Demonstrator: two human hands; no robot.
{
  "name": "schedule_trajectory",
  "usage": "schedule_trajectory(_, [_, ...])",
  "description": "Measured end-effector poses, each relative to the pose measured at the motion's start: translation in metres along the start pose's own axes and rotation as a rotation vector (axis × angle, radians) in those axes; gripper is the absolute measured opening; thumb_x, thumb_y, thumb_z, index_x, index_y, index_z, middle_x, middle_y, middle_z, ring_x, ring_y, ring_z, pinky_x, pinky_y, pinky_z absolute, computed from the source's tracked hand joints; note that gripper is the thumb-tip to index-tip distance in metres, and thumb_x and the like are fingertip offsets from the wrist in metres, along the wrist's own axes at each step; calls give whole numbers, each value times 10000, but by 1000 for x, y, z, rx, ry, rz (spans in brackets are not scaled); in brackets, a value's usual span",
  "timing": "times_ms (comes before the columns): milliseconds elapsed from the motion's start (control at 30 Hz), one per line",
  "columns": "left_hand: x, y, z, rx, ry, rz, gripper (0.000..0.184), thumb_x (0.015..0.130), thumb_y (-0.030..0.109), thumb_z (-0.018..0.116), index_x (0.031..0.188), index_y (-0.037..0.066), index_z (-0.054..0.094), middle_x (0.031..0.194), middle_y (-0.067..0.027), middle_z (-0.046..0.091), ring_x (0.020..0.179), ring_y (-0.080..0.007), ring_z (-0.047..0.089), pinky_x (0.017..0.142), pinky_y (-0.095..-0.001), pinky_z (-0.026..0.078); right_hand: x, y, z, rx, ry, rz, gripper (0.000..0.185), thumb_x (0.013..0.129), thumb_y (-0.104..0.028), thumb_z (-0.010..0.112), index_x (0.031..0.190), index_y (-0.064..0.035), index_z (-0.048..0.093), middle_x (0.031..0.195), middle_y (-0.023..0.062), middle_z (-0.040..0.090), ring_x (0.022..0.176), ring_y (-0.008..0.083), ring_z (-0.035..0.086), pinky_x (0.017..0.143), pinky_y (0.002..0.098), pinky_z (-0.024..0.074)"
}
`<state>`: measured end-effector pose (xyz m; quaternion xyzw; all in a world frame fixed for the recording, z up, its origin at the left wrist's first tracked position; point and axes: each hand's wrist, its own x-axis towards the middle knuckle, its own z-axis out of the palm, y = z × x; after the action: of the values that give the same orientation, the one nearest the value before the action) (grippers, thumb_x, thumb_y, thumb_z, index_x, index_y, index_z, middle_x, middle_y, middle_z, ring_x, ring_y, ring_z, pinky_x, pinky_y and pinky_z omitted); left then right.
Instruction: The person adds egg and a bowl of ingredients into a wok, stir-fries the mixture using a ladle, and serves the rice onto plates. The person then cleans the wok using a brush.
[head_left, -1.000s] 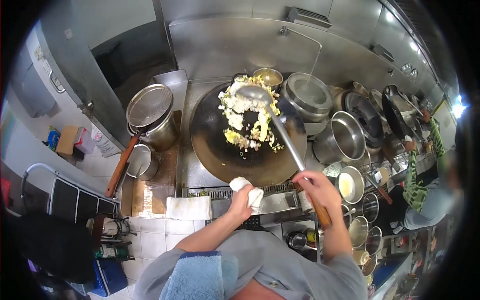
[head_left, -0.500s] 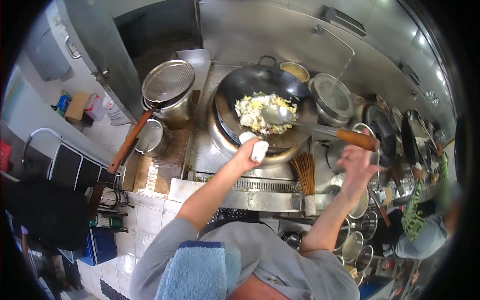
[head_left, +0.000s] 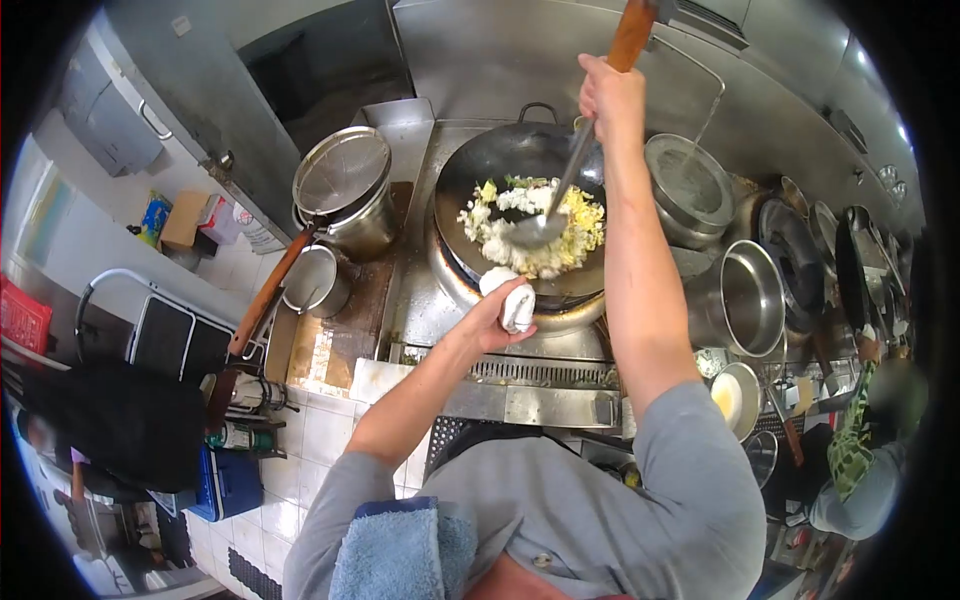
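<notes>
A black wok (head_left: 480,160) rests on the burner, with rice and yellow egg (head_left: 580,215) and some green bits in it. My left hand (head_left: 497,322) is closed on a folded white cloth (head_left: 518,305) at the wok's near rim; whatever part of the wok lies under the cloth is hidden. Raised above the far right of the wok, my right hand (head_left: 612,98) is wrapped round the shaft of a ladle (head_left: 572,165), just below its wooden handle. The ladle slants down, and its metal bowl sits in the rice.
On the left stand a pot with a round mesh strainer (head_left: 343,172) across its top and a small metal pot (head_left: 316,280). To the right are a lidded pot (head_left: 690,190), a deep steel pot (head_left: 753,298) and a bowl with something yellow (head_left: 735,400). Another person (head_left: 860,495) is at far right.
My right hand, open beside the ladle before, has taken hold of it and swung up and forward. The ladle now stands steeper, and the rice is spread differently. My left hand stays at the rim.
</notes>
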<state>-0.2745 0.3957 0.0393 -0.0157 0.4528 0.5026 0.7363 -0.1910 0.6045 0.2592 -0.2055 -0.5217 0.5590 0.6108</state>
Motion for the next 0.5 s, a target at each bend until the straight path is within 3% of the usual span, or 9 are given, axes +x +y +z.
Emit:
schedule_trajectory(67, [49, 0, -10, -53, -107, 72, 118, 832, 246, 597, 866, 136, 570, 755, -41, 593, 693, -218, 594, 645, -397, 520, -40, -36, -2, -49, 7, 1, 216, 783, -122, 632, 636, -50, 491, 466, -4, 436, 359, 84, 414, 345, 261, 311])
schedule_trajectory(100, [52, -9, 5, -76, 9, 162, 69, 830, 156, 544, 888, 119, 540, 747, -53, 591, 663, -212, 593, 569, -371, 509, -54, -22, 2, -127, 98, -4, 232, 768, -123, 627, 600, -45, 487, 474, 5, 447, 377, 83, 420, 363, 271, 315])
schedule_trajectory(133, [53, -31, 7, -61, -26, 229, 99, 880, 182, 498, 918, 105, 547, 768, -63, 622, 654, -197, 600, 587, -353, 518, -33, 23, -6, -297, 172, -249, 255, 761, -117, 608, 555, -53, 471, 476, 12, 452, 387, 86, 425, 371, 271, 309])
schedule_trajectory(200, [7, -58, 19, -106, 48, 232, 130, 886, 167, 480, 988, 111, 538, 804, -60, 631, 681, -197, 613, 609, -348, 518, 10, 33, -17, -192, 276, -165, 251, 755, -106, 593, 541, -52, 473, 474, 20, 457, 387, 87, 422, 375, 264, 304])
schedule_trajectory(267, [-74, -82, 33, -96, 146, 264, 91, 879, 193, 479, 939, 149, 532, 777, -48, 607, 611, -176, 593, 462, -349, 485, 14, -7, -25, -37, 151, -72, 243, 750, -103, 597, 545, -43, 481, 474, 25, 464, 390, 84, 420, 382, 263, 303])
schedule_trajectory(333, [-90, -86, 39, -107, 120, 328, 101, 882, 208, 476, 943, 160, 541, 771, -44, 614, 610, -175, 598, 452, -352, 484, -20, -59, -22, 44, 58, 0, 233, 749, -101, 599, 549, -41, 496, 487, 30, 486, 389, 76, 413, 388, 258, 302])
schedule_trajectory(367, [-56, -73, 17, -223, 98, 196, 95, 876, 195, 480, 937, 157, 542, 745, -47, 614, 607, -175, 596, 449, -355, 482, -58, -59, -23, -56, 75, -34, 228, 750, -107, 598, 558, -34, 500, 495, 33, 487, 405, 83, 422, 401, 266, 316])
schedule_trajectory(433, [-6, -42, 14, -117, 32, 261, 102, 887, 214, 479, 901, 132, 538, 717, -53, 604, 603, -181, 592, 472, -353, 492, -93, -30, -17, -255, 158, -169, 220, 751, -127, 596, 588, -7, 510, 511, 44, 486, 472, 108, 452, 460, 299, 364])
schedule_trajectory(500, [6, -64, 10, -104, 12, 297, 121, 894, 222, 477, 911, 116, 533, 747, -58, 605, 616, -188, 593, 511, -357, 505, -48, 9, -19, -163, 210, -191, 218, 768, -93, 637, 634, -89, 466, 459, -8, 416, 342, 74, 378, 327, 234, 264])
